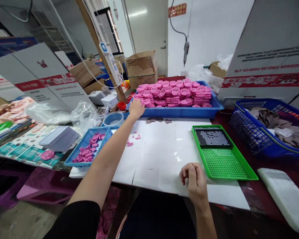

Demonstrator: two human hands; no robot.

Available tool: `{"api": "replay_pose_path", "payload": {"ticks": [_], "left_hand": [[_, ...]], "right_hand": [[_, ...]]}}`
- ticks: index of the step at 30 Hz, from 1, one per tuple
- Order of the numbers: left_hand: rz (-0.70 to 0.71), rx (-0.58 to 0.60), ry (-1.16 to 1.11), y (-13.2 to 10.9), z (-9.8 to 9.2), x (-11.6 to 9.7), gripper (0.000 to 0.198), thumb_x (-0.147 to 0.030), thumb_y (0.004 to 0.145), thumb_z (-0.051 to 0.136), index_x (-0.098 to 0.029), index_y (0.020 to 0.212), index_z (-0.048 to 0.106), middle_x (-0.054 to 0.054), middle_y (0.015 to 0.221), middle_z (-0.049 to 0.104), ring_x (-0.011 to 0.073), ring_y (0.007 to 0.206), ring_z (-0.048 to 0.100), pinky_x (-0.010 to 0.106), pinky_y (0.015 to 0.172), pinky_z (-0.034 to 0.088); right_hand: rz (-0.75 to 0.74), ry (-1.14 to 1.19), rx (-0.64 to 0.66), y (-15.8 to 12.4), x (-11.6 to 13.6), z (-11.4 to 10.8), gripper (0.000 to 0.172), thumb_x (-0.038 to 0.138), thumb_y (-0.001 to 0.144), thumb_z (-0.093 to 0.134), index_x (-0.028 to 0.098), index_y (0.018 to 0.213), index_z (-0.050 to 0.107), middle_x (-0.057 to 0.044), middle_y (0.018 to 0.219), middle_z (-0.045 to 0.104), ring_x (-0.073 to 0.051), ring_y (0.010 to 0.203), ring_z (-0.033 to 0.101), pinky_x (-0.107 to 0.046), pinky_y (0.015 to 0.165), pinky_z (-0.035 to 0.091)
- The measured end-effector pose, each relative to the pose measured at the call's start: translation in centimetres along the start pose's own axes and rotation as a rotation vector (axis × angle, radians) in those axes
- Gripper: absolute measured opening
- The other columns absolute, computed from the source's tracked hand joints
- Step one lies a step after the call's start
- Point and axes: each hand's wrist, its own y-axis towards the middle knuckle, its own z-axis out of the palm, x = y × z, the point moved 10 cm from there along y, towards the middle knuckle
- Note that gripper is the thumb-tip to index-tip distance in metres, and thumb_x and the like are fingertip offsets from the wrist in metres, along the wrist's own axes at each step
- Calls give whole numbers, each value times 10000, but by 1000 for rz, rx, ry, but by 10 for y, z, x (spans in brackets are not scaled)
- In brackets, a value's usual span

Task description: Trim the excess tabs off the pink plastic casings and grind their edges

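Observation:
My left hand [136,109] reaches to the left end of a long blue tray [179,113], at the edge of a heap of stacked pink round pieces with a moulded pattern [174,93]. Its fingertips point down and are mostly hidden, so any grip on a piece does not show. My right hand [194,181] hovers at or just above the front of the white work surface [159,159], fingers loosely curled in and no object visible in them. To its right lies a green perforated tray [225,162] with a black grid plate [213,137] in it.
A smaller blue tray [73,162] with pink scraps [89,149] stands left of my forearm, near a round clear tub [113,119]. Dark flat bits [158,120] lie before the long tray. A blue basket [249,132] stands right. An electric screwdriver [186,53] hangs above.

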Motion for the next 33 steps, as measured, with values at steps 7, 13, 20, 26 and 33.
{"api": "replay_pose_path", "payload": {"ticks": [7, 13, 20, 26, 33], "left_hand": [[224, -20, 71, 4, 24, -52, 339, -382, 1002, 605, -133, 1230, 641, 123, 1300, 643, 259, 1196, 622, 496, 1060, 499], [405, -48, 29, -14, 36, -81, 367, -312, 946, 424, -58, 1052, 665, 238, 1081, 686, 360, 1046, 653, 492, 934, 503], [542, -138, -33, -27, 63, -87, 399, -375, 942, 370, -131, 1034, 672, 200, 1055, 708, 360, 1046, 651, 481, 971, 498], [704, -217, -162, -70, 89, -124, 374, -396, 990, 380, -168, 1106, 652, 159, 1083, 704, 333, 1009, 646, 463, 948, 508], [810, -204, -370, -119, 106, -172, 291, -372, 994, 449, -200, 1142, 631, 128, 1078, 703, 317, 1019, 653, 447, 954, 511]], "right_hand": [[51, -88, -39, -9, -16, -8, 488, 557, 1074, 408, 208, 732, 404, 53, 589, 395, -81, 528, 393, -244, 543, 358], [192, 22, 7, -22, -27, -4, 508, 667, 1013, 467, 175, 898, 527, 4, 743, 529, -88, 592, 454, -241, 550, 363], [141, -46, 5, -29, -23, -5, 576, 719, 1023, 345, 179, 923, 518, -21, 794, 552, -95, 613, 481, -243, 565, 372], [144, -64, -28, -34, -25, -8, 633, 784, 996, 308, 188, 860, 473, 32, 621, 457, -82, 540, 427, -233, 546, 339], [188, -19, -78, -38, -35, -15, 655, 842, 924, 409, 198, 809, 440, 49, 593, 422, -67, 482, 390, -220, 464, 264]]}}
